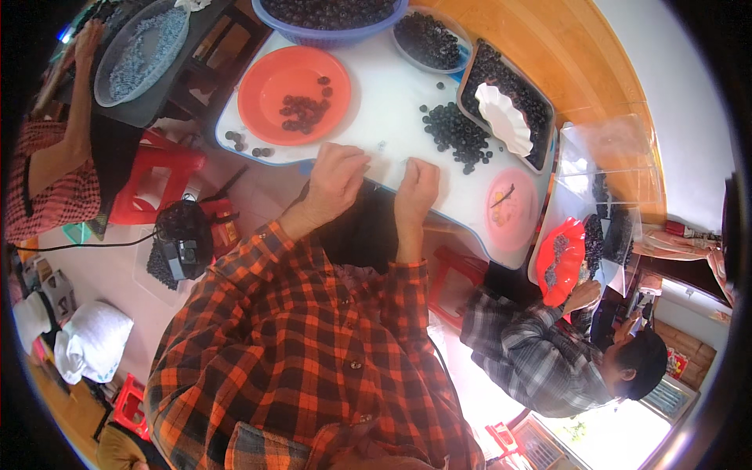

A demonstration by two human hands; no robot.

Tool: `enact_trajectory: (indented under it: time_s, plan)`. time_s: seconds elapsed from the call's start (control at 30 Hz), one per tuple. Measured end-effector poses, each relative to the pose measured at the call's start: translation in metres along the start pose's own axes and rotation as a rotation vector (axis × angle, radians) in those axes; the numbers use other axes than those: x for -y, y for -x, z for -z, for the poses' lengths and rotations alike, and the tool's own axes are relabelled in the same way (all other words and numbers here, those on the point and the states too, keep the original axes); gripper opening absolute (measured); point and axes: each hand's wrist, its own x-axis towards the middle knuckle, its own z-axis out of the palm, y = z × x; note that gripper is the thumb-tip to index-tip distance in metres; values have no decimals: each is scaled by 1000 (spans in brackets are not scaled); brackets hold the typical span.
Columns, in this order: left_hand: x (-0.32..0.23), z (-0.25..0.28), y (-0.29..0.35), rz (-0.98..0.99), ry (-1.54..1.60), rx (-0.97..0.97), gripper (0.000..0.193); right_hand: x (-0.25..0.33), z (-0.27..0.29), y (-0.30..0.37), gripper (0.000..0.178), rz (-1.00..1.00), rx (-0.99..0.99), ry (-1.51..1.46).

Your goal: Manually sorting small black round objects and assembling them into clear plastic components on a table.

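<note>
At the near edge of the white table (384,94), my left hand (338,178) is closed in a pinch, fingertips pointing toward my other hand. A short gap away, my right hand (417,188) is also closed, its thumb pressed against the bent fingers. Anything held in either hand is too small to make out. Beyond my left hand sits a shallow orange-red basin (262,82) with a cluster of dark round pieces (301,114) in it. Several loose dark pieces lie beside its near rim. A heap of black round pieces (454,135) spreads beyond my right hand.
A blue basin (325,36), a clear bowl (427,39) and a tray (540,160), all with dark pieces, line the far side. A white scalloped dish (504,117) rests in the tray. A pink plate (511,223) stands right. Co-workers sit at left and right.
</note>
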Motion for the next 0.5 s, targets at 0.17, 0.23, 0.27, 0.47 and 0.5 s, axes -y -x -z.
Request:
enact_trajectory:
  time_s: [0.17,0.23,0.27,0.47,0.5]
  plan:
    - [-6,-15,-6,18,108,37,29,3,1,8,9,-126,64,-153]
    - [-7,-19,-4,31,104,33,29,-7,1,9,17,-52,-12,-128]
    - [-6,-20,-1,50,89,27,28,-3,2,9,17,-56,-10,-128]
    - [-15,-15,6,257,334,195,23,17,24,13,14,-402,295,-511]
    - [-15,-15,4,256,337,198,23,23,27,12,15,-409,380,-555]
